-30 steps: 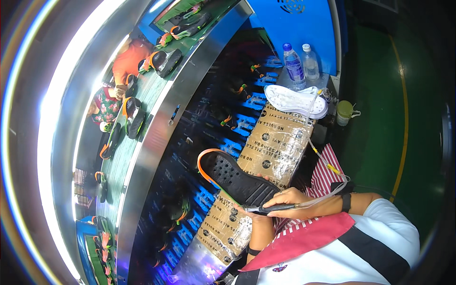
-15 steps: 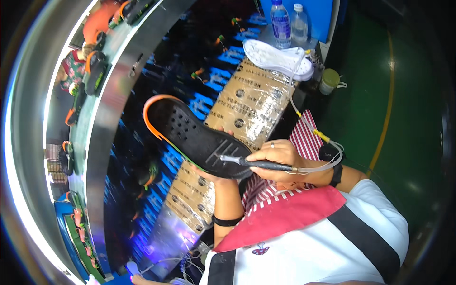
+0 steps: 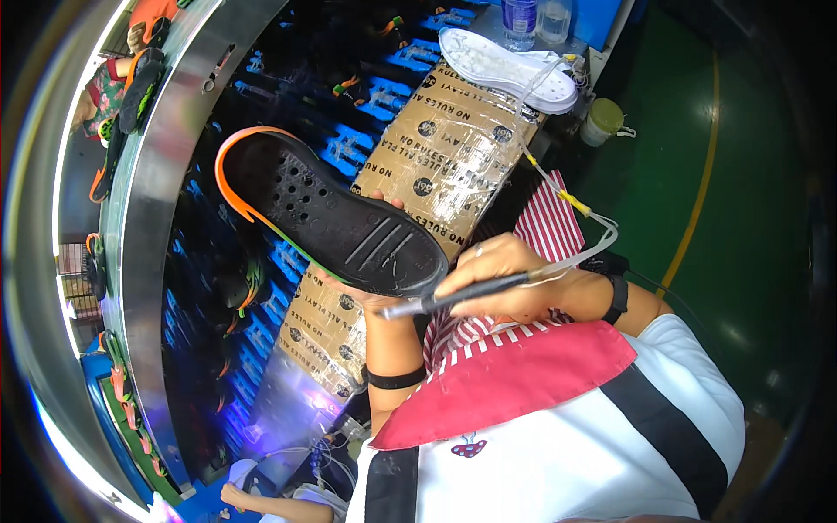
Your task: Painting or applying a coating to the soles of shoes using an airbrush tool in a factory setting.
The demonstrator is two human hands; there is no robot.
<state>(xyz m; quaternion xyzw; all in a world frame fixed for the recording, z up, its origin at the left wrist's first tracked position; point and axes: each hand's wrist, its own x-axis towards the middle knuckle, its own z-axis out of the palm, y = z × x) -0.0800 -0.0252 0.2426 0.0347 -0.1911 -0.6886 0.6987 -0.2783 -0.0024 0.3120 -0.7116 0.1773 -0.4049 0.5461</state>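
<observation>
A black shoe sole (image 3: pixel 314 200) with an orange and green rim lies tilted across my left hand (image 3: pixel 350 294), inner side up. My left hand is closed round its sides, with fingertips at the far edge and the palm beneath hidden. Small holes dot one end, and several raised bars cross the other. My right hand (image 3: pixel 504 266) grips a pen-like tool (image 3: pixel 436 302) with a black handle and a metal tip. From its back end runs a clear hose (image 3: pixel 600 244). The tip is just off the sole's near end, over my left wrist.
A cardboard-covered ledge (image 3: pixel 436 166) runs beneath the sole. At its far end are a white shoe sole (image 3: pixel 506 74), two bottles (image 3: pixel 519 22) and a green-lidded cup (image 3: pixel 602 122). Soles line a conveyor (image 3: pixel 161 96) at left. Another person's arm (image 3: pixel 279 506) shows at lower left.
The tool's tip has moved off the sole's barred end toward me, to beside its edge. The sole has shifted left and away. The whole view has moved slightly too.
</observation>
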